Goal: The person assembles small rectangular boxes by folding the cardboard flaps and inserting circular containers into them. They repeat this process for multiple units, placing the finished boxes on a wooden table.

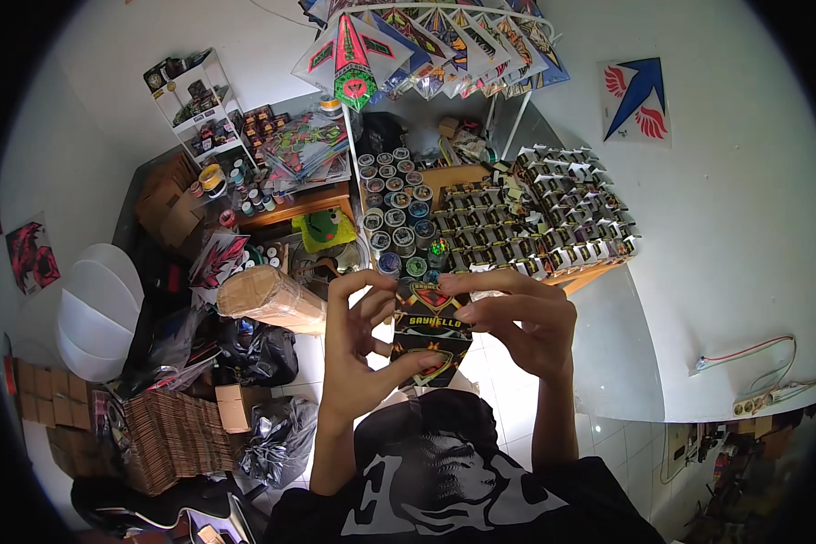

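Note:
A small black cardboard box (433, 340) with yellow and red print is held up in front of my chest. My left hand (358, 349) grips its left side, the thumb lying across the lower front and the index finger bent over near the top corner. On the other side my right hand (521, 322) pinches the upper right edge with its fingertips. Just beyond the box stand several round spools or tins (394, 218) with printed tops, in rows. Beside them are many open black boxes (576, 213) of similar look, packed in rows on a table.
Printed kites (453, 45) hang from a white rack overhead. A tape-wrapped cardboard roll (272, 299) lies at left, near black plastic bags (281, 440) and stacked brown cardboard (177, 431). A white shelf (204, 109) stands at the far left. A power strip (766, 402) sits at right.

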Tool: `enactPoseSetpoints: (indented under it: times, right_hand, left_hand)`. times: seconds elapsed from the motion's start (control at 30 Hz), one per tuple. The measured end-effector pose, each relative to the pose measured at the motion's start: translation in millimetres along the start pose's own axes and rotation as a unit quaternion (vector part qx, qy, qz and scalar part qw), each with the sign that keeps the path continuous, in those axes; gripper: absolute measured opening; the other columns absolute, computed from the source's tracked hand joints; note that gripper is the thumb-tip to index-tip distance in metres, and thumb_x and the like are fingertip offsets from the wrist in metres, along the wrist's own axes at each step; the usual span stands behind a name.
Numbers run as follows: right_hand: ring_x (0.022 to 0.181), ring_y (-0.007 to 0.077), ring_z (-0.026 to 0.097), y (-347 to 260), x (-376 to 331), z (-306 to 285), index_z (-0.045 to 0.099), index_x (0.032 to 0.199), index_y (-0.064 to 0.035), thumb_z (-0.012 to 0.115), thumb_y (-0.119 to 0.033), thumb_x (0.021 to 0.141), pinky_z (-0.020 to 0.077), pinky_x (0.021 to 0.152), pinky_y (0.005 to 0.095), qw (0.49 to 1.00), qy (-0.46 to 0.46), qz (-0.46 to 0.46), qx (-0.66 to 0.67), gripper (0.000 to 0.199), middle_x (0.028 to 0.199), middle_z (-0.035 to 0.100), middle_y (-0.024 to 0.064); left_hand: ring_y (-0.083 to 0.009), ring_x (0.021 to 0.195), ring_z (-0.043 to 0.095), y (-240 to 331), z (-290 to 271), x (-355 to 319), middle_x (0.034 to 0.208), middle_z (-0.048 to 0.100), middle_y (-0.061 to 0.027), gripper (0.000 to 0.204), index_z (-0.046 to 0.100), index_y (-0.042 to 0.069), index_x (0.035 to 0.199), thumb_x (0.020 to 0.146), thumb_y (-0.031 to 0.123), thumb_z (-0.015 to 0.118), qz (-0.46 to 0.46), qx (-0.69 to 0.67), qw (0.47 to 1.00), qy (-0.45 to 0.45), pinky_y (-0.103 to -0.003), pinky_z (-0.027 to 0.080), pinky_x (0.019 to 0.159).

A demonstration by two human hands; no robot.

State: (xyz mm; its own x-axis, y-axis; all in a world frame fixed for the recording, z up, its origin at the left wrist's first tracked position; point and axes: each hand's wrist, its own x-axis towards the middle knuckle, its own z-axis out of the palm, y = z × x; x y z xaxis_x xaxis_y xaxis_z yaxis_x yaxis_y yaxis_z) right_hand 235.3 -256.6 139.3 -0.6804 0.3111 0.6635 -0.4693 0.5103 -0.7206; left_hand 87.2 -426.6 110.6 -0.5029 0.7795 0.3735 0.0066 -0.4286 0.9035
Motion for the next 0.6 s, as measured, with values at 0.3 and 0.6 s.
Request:
enactPoseSetpoints:
  times: [0.3, 0.6]
  right_hand:
    - [0.116, 0.0301, 0.077, 3.8, 5.1, -3.1, 0.084, 0.11, -0.0122, 0.082, 0.001, 0.088, 0.0668, 0.093, 0.039, 0.999, -0.032, -0.028, -0.017, 0.026, 0.124, 0.078, 0.0122]
    - [0.11, 0.0264, 0.078, 0.3, 3.1, -7.4, 0.085, 0.114, -0.0148, 0.084, 0.002, 0.085, 0.0655, 0.09, 0.0364, 0.999, -0.033, 0.002, -0.041, 0.034, 0.125, 0.077, 0.0119]
  left_hand:
    - [-0.0282, 0.13, 0.066, 1.1, -4.5, 1.5, 0.135, 0.063, -0.0182, 0.089, 0.039, 0.009, 0.144, 0.076, 0.003, 0.096, 0.002, 0.012, 1.0, -0.003, -0.034, 0.071, 0.082]
    - [-0.0282, 0.132, 0.065, 1.1, -5.2, 2.0, 0.135, 0.064, -0.0179, 0.089, 0.039, 0.009, 0.143, 0.075, 0.004, 0.096, -0.003, 0.021, 1.0, 0.0, -0.033, 0.07, 0.082]
